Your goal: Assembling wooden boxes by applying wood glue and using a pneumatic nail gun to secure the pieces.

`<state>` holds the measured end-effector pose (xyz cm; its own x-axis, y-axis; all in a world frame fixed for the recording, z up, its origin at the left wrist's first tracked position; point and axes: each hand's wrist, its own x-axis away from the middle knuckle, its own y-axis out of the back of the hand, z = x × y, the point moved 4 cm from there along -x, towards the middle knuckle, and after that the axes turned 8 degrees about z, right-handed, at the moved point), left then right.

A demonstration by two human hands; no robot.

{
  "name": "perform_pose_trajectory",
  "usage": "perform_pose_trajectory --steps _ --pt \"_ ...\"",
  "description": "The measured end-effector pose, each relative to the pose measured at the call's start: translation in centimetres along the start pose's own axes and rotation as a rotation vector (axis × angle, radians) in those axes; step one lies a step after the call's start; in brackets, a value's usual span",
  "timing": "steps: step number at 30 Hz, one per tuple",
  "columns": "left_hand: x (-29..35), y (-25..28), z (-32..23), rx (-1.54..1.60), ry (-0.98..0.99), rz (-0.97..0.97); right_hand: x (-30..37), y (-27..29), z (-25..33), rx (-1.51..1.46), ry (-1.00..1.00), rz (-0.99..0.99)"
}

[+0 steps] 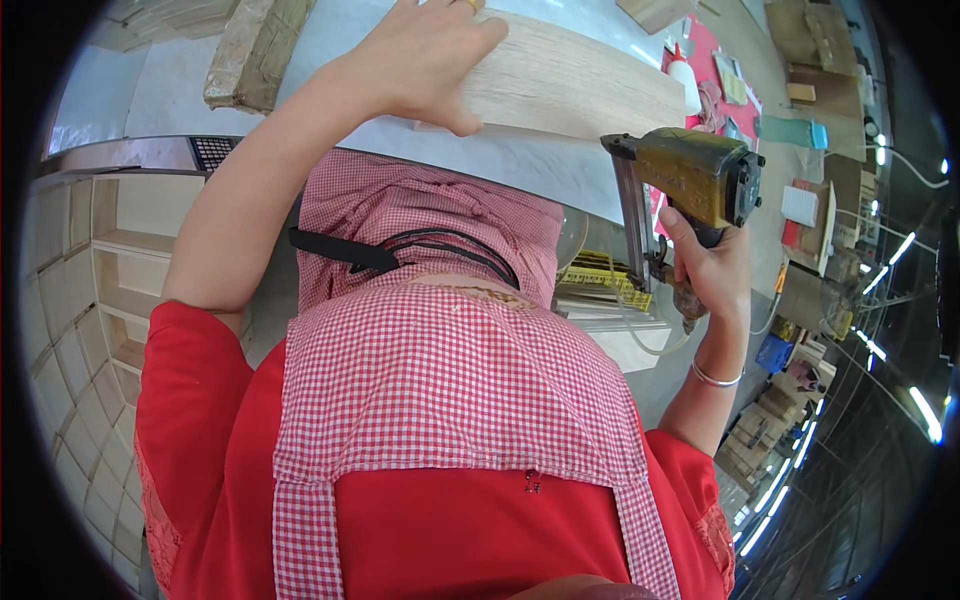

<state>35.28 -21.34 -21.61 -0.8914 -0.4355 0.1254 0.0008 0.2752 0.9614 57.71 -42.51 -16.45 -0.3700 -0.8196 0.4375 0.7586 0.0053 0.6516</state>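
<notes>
A pale wood-grain board (575, 75) lies on the white worktop in front of me. My left hand (430, 50) grips it near its left end, thumb at the near edge and fingers across the top; some fingertips run out of the picture. My right hand (715, 265) is wrapped around the handle of a pneumatic nail gun (690, 170) with a worn yellow-black body. The gun's nose sits close to the board's near right edge; whether they touch I cannot tell. A clear air hose (650, 348) loops from the handle's lower end.
A tape-wrapped block (262, 55) stands on the worktop at the left. A white glue bottle with a red tip (683, 80) is beyond the board's right end, by a pink sheet (708, 50). Wooden shelf frames (140, 240) stand lower left. A yellow crate (600, 275) sits below the worktop.
</notes>
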Motion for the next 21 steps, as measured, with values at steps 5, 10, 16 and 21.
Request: perform_pose_trajectory --steps 5,10,16,21 --pt "1.0 -3.2 0.9 -0.074 -0.306 -0.73 -0.1 -0.4 0.3 -0.016 0.021 0.019" --pt "-0.5 -1.0 0.1 0.039 -0.021 -0.051 -0.1 -0.4 0.1 -0.048 -0.012 0.014" --pt "-0.3 -1.0 0.2 0.079 -0.086 -0.182 0.3 -0.6 0.2 -0.071 -0.07 -0.012" --pt "0.2 -1.2 0.3 0.091 -0.052 -0.132 0.1 -0.6 1.3 0.092 -0.076 0.0"
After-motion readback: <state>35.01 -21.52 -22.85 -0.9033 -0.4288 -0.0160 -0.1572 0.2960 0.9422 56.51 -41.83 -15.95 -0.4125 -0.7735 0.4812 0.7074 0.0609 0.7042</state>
